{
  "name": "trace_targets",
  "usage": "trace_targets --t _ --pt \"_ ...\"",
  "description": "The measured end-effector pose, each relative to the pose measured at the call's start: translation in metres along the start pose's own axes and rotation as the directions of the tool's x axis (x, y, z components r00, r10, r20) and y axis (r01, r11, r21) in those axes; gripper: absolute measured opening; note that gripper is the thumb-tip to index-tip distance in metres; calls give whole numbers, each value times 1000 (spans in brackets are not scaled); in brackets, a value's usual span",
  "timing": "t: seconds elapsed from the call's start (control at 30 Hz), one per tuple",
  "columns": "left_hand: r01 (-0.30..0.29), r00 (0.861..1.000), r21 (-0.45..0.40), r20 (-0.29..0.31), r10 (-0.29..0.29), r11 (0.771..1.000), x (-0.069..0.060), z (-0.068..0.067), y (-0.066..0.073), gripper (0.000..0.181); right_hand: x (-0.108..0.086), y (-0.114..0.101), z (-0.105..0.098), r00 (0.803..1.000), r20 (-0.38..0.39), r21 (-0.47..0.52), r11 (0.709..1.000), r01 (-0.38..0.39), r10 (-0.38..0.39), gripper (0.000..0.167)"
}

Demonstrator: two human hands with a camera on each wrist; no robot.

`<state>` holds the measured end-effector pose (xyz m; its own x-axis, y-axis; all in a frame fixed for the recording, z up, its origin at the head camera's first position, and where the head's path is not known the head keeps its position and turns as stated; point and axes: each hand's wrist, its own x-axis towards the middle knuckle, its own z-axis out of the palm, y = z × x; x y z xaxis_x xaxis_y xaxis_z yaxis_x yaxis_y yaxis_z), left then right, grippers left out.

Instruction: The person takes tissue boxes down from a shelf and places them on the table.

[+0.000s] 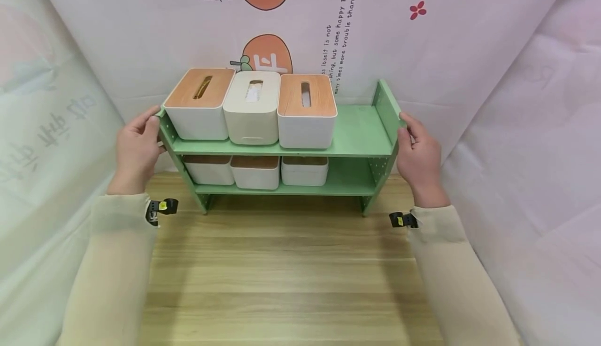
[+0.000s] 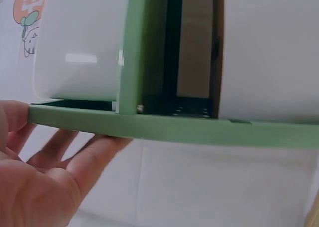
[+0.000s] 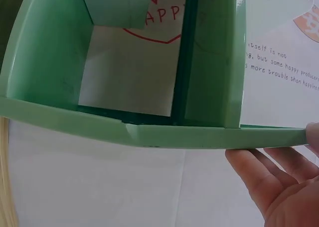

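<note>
A green two-tier shelf (image 1: pixel 357 150) stands on the wooden surface in the head view. My left hand (image 1: pixel 137 147) grips the upper edge of its left side panel, with the thumb at the edge and the fingers along the outside in the left wrist view. On the opposite panel, my right hand (image 1: pixel 420 157) holds the edge the same way. The upper tier carries a wood-lidded tissue box (image 1: pixel 197 121), a cream tissue box (image 1: pixel 251 119) and another wood-lidded tissue box (image 1: pixel 306 129). Below sit three white boxes, including the right one (image 1: pixel 304 173); their tops are partly hidden.
Light wooden boards (image 1: pixel 281 273) extend in front of the shelf. A white printed cloth (image 1: pixel 375 38) hangs behind it, with more white cloth at both sides. Both tiers have a bare stretch at the right end.
</note>
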<state>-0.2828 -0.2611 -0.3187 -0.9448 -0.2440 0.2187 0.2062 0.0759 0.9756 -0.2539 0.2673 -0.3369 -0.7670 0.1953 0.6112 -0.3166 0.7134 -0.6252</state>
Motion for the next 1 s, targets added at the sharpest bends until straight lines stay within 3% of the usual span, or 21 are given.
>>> trace_targets --t 0.2,0.47,0.67,0.87,1.0 --pt "-29 999 9 -40 29 1000 0 0 -6 38 -2 2 5 1000 -13 -19 1000 -19 19 41" --pt "-38 998 46 -46 40 998 0 1 -5 39 -5 3 5 999 -25 -45 998 -33 31 42" --pt "-42 999 76 -24 44 996 1 2 -3 40 -2 -24 -3 996 15 -125 988 -88 91 41" --pt "-21 1000 32 -1 21 999 1 -2 -1 40 4 -65 8 993 -68 -129 988 85 -94 42" --pt "-15 1000 31 -5 15 999 2 -3 -2 39 9 -86 22 986 10 -138 977 166 -166 49"
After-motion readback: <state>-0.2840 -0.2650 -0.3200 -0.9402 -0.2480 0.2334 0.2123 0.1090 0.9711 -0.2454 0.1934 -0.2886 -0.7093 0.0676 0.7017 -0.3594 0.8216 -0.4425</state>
